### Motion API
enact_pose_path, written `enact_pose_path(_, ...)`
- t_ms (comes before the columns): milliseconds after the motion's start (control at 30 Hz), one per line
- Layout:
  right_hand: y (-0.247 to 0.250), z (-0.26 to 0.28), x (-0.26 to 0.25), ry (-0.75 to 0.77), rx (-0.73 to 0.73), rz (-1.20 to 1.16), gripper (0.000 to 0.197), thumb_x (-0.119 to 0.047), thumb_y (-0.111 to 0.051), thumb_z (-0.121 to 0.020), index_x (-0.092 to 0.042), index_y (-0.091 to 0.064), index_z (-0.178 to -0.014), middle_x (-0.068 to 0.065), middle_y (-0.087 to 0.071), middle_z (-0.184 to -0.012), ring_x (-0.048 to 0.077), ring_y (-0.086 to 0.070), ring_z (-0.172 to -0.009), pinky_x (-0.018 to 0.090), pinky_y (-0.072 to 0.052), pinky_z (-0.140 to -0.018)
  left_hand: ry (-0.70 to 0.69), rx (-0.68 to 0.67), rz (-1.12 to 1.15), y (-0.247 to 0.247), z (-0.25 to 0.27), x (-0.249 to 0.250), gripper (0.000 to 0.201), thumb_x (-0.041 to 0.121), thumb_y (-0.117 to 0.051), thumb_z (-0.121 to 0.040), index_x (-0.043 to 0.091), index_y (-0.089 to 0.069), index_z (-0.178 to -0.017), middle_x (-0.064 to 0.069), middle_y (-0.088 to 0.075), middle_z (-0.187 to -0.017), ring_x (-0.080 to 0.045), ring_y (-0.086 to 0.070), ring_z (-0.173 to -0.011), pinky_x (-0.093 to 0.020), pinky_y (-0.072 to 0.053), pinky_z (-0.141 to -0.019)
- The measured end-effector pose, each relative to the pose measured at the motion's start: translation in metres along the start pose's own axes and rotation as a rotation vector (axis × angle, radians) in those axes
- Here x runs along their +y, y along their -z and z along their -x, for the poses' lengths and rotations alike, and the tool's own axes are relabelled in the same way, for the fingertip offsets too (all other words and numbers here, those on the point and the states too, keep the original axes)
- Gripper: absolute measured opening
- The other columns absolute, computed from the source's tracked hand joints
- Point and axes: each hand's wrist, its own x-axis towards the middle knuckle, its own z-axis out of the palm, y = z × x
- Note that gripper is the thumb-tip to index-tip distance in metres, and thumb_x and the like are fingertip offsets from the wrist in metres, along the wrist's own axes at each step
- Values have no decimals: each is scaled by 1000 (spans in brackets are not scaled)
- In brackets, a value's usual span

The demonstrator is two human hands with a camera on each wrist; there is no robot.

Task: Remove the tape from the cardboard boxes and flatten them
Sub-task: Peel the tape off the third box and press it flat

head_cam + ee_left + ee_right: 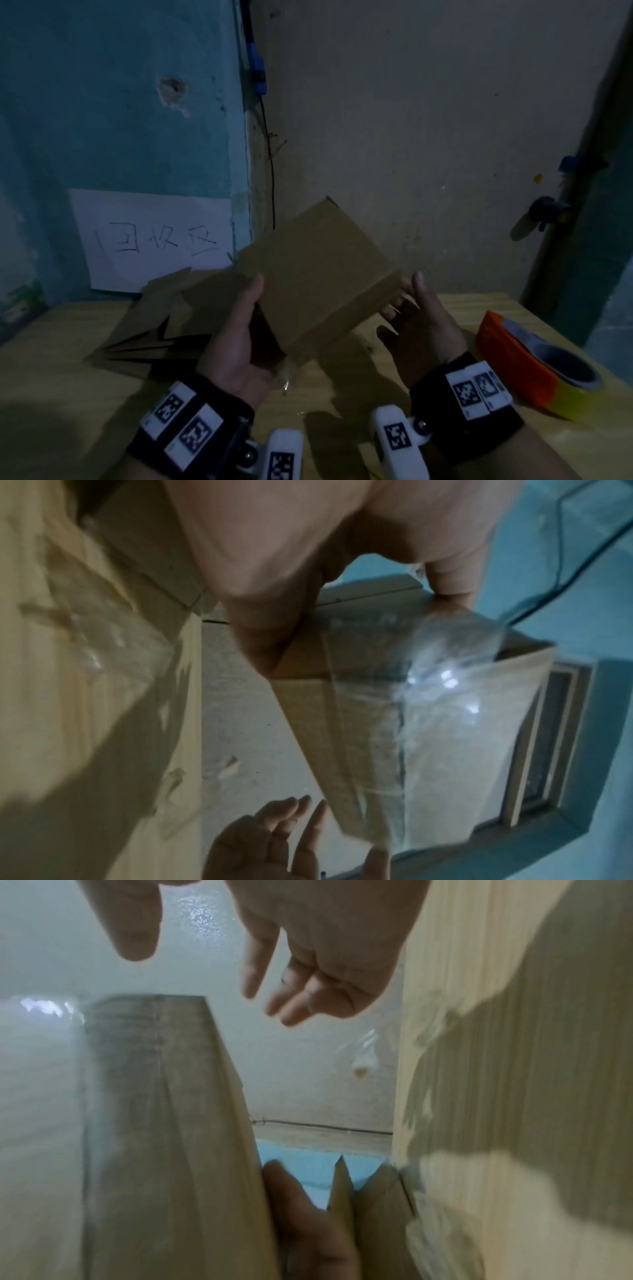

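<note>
A brown cardboard box (318, 270) is held tilted above the wooden table (342, 404). My left hand (246, 329) grips its near left corner, thumb on the top face and fingers underneath. Clear tape (428, 696) runs shiny along a seam of the box (462, 764) in the left wrist view, and a loose bit of tape (286, 378) hangs below the box. My right hand (411, 301) hovers by the box's right corner with relaxed, spread fingers (270, 969) and holds nothing. A small gap separates it from the box (154, 1123) in the right wrist view.
Several flattened cardboard pieces (154, 325) lie on the table at the left, under a handwritten paper sign (154, 240) on the blue wall. An orange and yellow tape roll (534, 363) sits at the right edge. A dark cable (272, 171) hangs down the wall corner.
</note>
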Motion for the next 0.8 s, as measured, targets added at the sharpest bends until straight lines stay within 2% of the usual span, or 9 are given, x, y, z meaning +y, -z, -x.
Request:
enact_pose_path(100, -9, 5, 6, 95, -7, -21, 47, -40, -80, -78, -17, -65, -115, -1, -65, -89, 16, -56, -77, 36, -39, -69, -20, -18, 36, 1, -3, -3, 63, 47, -77, -79, 16, -62, -132, -18, -79, -114, -37, -78, -99, -55, -56, -86)
enact_pose_path(167, -15, 10, 7, 150, -29, 10, 48, -30, -79, -70, -15, -65, -113, 4, -64, -95, 17, -58, -77, 34, -41, -67, -26, -39, 50, 1, -5, -6, 70, 45, -74, -84, 16, -55, -144, -18, -73, -130, -38, -72, -115, -57, -52, -98)
enact_pose_path(267, -18, 16, 8, 269, -92, 160, 46, -22, -80, -66, -25, -67, -110, 5, -66, -100, 18, -63, -83, 32, -49, -68, -63, -14, 98, 0, -7, -10, 68, 39, -72, -83, 9, -57, -141, -19, -74, -127, -35, -73, -114, -53, -48, -107)
enact_pose_path(333, -18, 18, 11, 375, -134, 333, 57, -27, -92, -58, -42, -69, -108, -7, -71, -108, 11, -68, -96, 32, -55, -76, -74, 18, 110, -2, -7, -12, 66, 36, -75, -78, 8, -59, -135, -20, -76, -121, -35, -75, -110, -51, -53, -101)
enact_pose_path(400, -18, 19, 14, 456, -176, 494, 68, -42, -91, -49, -57, -64, -110, -22, -67, -121, 5, -63, -112, 38, -54, -88, -79, 54, 109, -4, -7, -15, 63, 35, -77, -76, 10, -60, -131, -21, -77, -119, -34, -76, -105, -49, -57, -93)
enact_pose_path(467, -18, 18, 17, 486, -214, 592, 79, -49, -92, -46, -61, -58, -116, -27, -61, -129, 1, -57, -120, 41, -52, -93, -97, 70, 116, -5, -8, -18, 66, 34, -80, -75, 14, -58, -134, -19, -76, -121, -33, -77, -106, -53, -56, -99)
enact_pose_path(567, -19, 16, 20, 488, -254, 691, 87, -49, -93, -48, -63, -52, -123, -23, -58, -135, 2, -52, -127, 46, -51, -97, -121, 65, 132, -4, -9, -21, 79, 34, -85, -71, 19, -54, -141, -18, -74, -126, -36, -72, -116, -59, -47, -111)
enact_pose_path(700, -23, 18, 23, 495, -223, 762, 73, -34, -94, -56, -68, -54, -107, -27, -60, -125, -4, -52, -121, 40, -52, -96, -137, 102, 134, -7, -9, -23, 88, 33, -86, -65, 19, -51, -145, -18, -70, -132, -36, -67, -121, -56, -50, -109)
enact_pose_path(800, -22, 17, 24, 554, -170, 731, 47, -24, -88, -69, -54, -64, -98, -27, -64, -114, 0, -58, -111, 42, -56, -90, -134, 133, 152, -8, -9, -24, 75, 31, -82, -72, 15, -54, -140, -18, -73, -127, -32, -72, -115, -42, -59, -88)
